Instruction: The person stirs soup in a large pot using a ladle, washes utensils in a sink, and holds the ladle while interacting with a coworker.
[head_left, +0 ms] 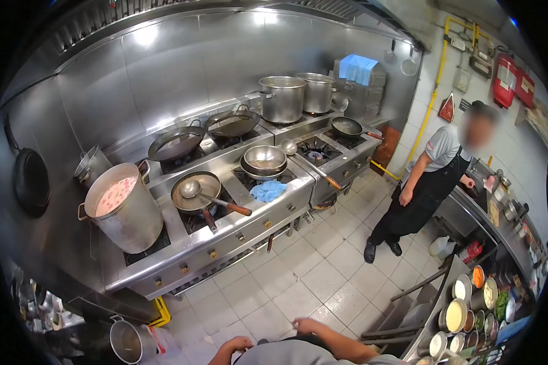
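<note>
At the bottom edge my left hand [240,344] is held low in front of my body, its fingers curled and partly hidden. My right hand [305,326] is close beside it on the right, also low, with fingers bent over dark cloth at my waist. Neither hand touches the stove [225,240]. On its front row sit a large pot of pinkish liquid [117,198], a pan with a ladle [190,189], stacked metal bowls [265,158] and a blue cloth [268,191].
A co-worker in a dark apron [429,182] stands on the tiled floor [298,274] at the right, by a counter. Containers of food [456,316] line the lower right. An empty pot [126,342] stands at the lower left. Two tall pots [282,100] are at the back.
</note>
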`<state>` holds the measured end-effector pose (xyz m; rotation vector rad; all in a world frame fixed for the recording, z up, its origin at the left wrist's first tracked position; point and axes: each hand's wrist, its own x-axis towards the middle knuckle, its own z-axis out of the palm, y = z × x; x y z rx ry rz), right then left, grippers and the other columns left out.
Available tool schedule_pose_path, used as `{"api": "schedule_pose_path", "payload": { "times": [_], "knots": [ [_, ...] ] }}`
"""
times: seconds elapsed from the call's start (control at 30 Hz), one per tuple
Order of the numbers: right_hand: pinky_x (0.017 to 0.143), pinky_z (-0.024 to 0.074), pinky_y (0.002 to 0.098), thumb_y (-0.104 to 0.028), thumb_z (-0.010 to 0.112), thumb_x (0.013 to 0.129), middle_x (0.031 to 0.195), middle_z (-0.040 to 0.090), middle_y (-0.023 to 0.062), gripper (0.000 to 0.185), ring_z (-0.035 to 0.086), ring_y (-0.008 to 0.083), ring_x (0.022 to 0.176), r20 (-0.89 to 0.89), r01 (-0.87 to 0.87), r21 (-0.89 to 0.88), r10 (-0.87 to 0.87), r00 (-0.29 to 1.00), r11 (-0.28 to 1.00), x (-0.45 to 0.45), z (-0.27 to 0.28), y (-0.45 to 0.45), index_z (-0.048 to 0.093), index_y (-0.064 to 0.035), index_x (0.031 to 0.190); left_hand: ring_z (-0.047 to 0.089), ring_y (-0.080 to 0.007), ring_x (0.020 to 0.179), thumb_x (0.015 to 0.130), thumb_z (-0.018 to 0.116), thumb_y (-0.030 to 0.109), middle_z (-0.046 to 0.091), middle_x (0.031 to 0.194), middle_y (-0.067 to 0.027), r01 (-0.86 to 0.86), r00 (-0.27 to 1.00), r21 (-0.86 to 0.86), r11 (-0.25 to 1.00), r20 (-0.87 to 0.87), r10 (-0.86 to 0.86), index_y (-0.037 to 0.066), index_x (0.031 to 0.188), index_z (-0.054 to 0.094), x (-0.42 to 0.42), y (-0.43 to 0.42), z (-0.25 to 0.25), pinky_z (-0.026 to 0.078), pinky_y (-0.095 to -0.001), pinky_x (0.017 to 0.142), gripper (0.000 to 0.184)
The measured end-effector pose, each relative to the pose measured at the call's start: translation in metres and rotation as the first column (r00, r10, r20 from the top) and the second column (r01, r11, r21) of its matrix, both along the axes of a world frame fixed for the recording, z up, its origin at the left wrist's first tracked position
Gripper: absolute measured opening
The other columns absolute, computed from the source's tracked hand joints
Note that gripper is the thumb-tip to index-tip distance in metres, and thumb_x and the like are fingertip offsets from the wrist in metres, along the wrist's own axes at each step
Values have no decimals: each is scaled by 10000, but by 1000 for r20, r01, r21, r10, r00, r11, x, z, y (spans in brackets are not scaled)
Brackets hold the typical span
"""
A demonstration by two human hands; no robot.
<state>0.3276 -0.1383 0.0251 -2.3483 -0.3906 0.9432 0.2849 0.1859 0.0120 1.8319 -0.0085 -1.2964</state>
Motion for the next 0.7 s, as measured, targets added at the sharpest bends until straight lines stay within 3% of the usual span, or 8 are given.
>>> {"api": "schedule_pose_path", "payload": {
  "times": [0.1,0.17,0.27,0.33,0.47,0.57,0.67,0.7],
  "knots": [
    [844,374,382,-391,447,747,1068,514,155,433,485,303,998,-144,-327,-83,314,938,941,-50,-107,-10,550,-65,1013,510,-139,465,698,609,296,545,558,-35,-180,983,156,971,66,171,48,705,588,-27,38,-6,444,-274,462,248],
    [840,377,367,-397,462,741,1038,533,148,417,493,308,981,-51,104,-20,-105,993,994,-58,-72,-21,562,-85,999,521,-139,513,723,555,275,594,662,-57,-346,938,233,909,117,327,60,750,607,-54,68,-29,449,-271,491,223],
    [730,442,363,-399,472,735,928,574,134,392,547,286,848,-197,180,57,-166,966,982,-45,-43,-53,571,-110,980,532,-142,528,710,579,281,599,671,-55,-605,757,211,768,-149,637,64,758,606,-91,102,-45,446,-279,489,224],
    [465,452,336,-380,466,738,729,561,109,353,532,211,542,-331,338,-160,-373,867,927,-41,-43,-68,592,-86,887,530,-141,529,709,582,278,599,670,-54,-522,820,270,809,-103,563,66,761,606,-104,109,-47,444,-278,488,219],
    [438,433,318,-358,477,742,659,554,86,360,523,190,523,-328,224,-286,-315,891,932,-28,-46,-93,582,-57,909,527,-140,529,707,588,273,598,669,-53,-404,905,303,863,-2,425,71,767,605,-111,109,-58,440,-275,486,212],
    [430,426,291,-333,500,729,629,544,89,334,519,169,509,-314,601,-103,-599,737,793,-35,-30,-82,590,-57,894,525,-139,530,705,593,269,597,667,-52,-300,952,302,905,149,266,74,772,605,-100,105,-62,437,-274,485,207],
    [495,449,306,-324,529,693,693,561,116,337,550,196,593,-334,444,-118,-457,825,888,-39,-35,-64,594,-65,899,523,-142,531,706,598,266,595,656,-55,-315,934,244,917,252,253,83,782,603,-77,85,-53,433,-276,485,199],
    [655,454,356,-322,529,677,823,569,161,409,556,273,785,-41,178,-113,-183,982,978,-42,-65,-64,551,-70,998,521,-145,532,708,599,266,593,646,-60,-407,905,179,896,210,369,90,790,602,-66,63,-13,430,-281,487,194]
  ]
}}
